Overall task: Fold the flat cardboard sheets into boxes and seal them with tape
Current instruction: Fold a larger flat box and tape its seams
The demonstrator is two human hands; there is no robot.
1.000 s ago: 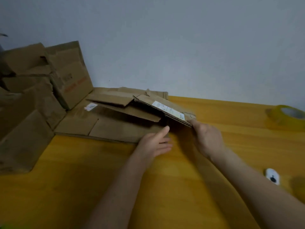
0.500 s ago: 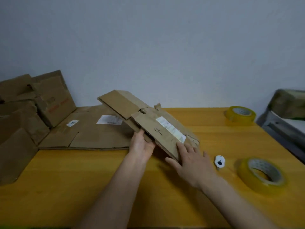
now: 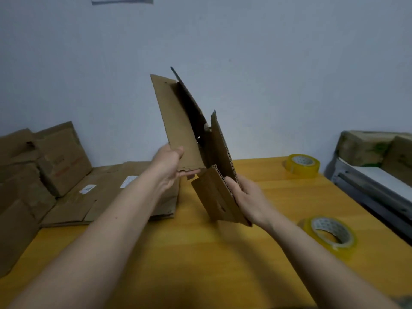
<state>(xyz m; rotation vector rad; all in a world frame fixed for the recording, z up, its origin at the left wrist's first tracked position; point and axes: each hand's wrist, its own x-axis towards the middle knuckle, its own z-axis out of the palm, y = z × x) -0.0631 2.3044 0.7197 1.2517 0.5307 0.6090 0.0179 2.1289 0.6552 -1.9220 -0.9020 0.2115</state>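
Head cam view: the flattened brown corrugated cardboard box [image 3: 178, 121] is up in the air over the middle of the yellow wooden table [image 3: 200, 259], held nearly upright and leaning a bit to the left, with its top end well above the table's far edge against the pale grey wall [image 3: 267, 63]. It's partly popped open, so you can see a dark gap between the two big panels, and the fluted edge shows along the right-hand flap. The lower edge of the left panel looks ragged and torn, and a bottom flap angles down toward the person.

The left hand [image 3: 170, 162] grips the lower edge of the left panel, thumb on the near face and fingers curled underneath. The right hand [image 3: 247, 197] holds the lower right flap, fingers wrapped round its corrugated edge.

More flat brown cardboard sheets [image 3: 107, 197] lie at the far left of the table, a couple with white labels, and a pile of brown folded boxes [image 3: 44, 161] sits at the left edge. One roll of yellow packing tape [image 3: 302, 165] sits near the far right corner, and a second yellow tape roll [image 3: 332, 235] lies by the right edge, just right of the right forearm.
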